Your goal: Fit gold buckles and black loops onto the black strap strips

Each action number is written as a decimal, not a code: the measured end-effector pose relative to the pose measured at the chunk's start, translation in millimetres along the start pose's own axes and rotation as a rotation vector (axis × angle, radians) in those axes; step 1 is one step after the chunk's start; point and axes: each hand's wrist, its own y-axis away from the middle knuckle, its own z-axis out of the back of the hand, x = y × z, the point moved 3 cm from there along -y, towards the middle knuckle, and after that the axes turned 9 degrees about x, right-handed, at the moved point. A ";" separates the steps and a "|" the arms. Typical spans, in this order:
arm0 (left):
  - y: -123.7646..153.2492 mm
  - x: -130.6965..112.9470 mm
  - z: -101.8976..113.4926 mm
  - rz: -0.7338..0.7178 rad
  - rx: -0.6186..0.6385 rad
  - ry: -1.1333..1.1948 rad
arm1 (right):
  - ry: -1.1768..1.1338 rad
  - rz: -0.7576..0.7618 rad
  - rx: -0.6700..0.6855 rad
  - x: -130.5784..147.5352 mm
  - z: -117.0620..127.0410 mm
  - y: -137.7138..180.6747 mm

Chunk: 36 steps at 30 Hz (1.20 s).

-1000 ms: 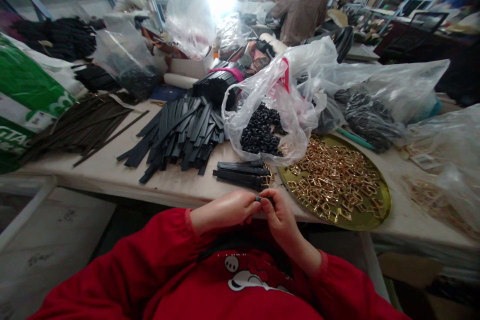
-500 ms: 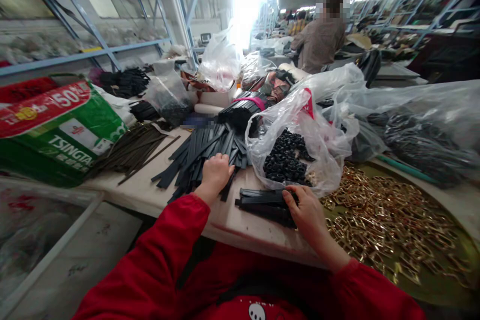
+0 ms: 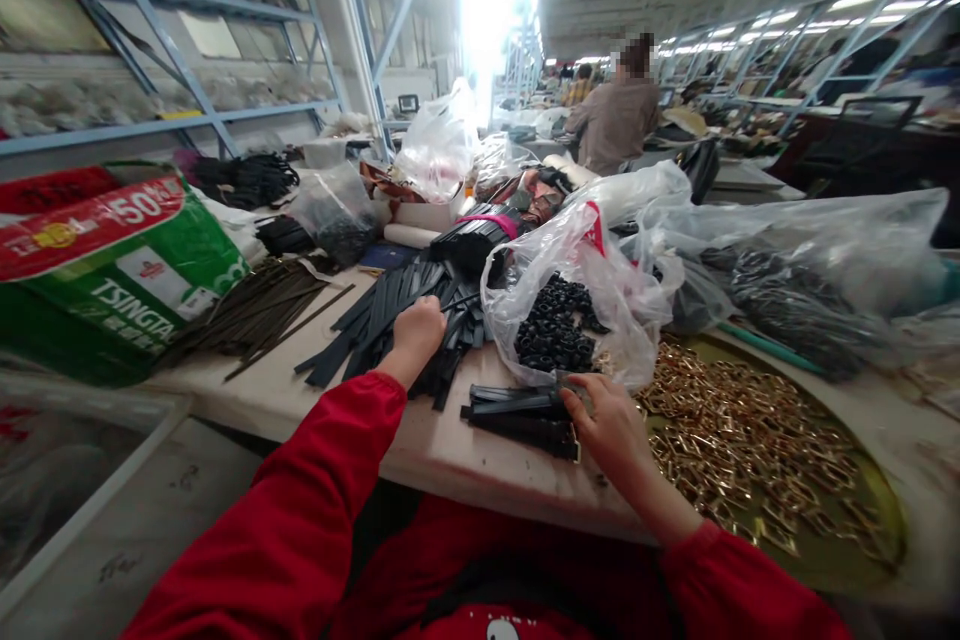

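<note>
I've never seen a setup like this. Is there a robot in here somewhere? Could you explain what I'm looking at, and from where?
There is no robot: these are a person's own bare hands, coming out of red sleeves. The camera is worn on that person's head, so you look forward and down over the worktable much as they do.

The left hand is over a loose pile of dark strips; whether it grips one is hard to tell. The right hand touches the right end of a neater, smaller stack of strips.

Beyond that stack, a clear plastic bag holds many small black pieces. To the right, a round tray carries gold-coloured metal pieces.
</note>
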 end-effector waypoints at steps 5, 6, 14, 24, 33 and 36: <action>59.5 -21.4 56.1 -0.273 -0.314 0.493 | -0.043 -0.045 -0.031 -20.1 12.0 -9.1; 70.8 -27.3 61.3 -0.295 -0.280 0.567 | -0.043 -0.057 -0.034 -25.6 13.5 -14.0; 109.1 -80.0 5.0 -0.183 0.771 1.335 | 0.104 -0.149 0.215 -39.4 -4.3 -66.9; 114.5 -84.6 -27.2 0.177 0.955 1.779 | 0.032 -0.159 0.230 -40.1 -5.6 -81.1; 124.7 -90.9 -27.6 0.144 0.966 1.731 | -1.315 -0.430 0.261 -1.9 11.0 -16.0; 131.2 -90.4 -28.9 0.041 0.969 1.603 | -1.563 -0.556 0.206 7.7 8.0 -0.4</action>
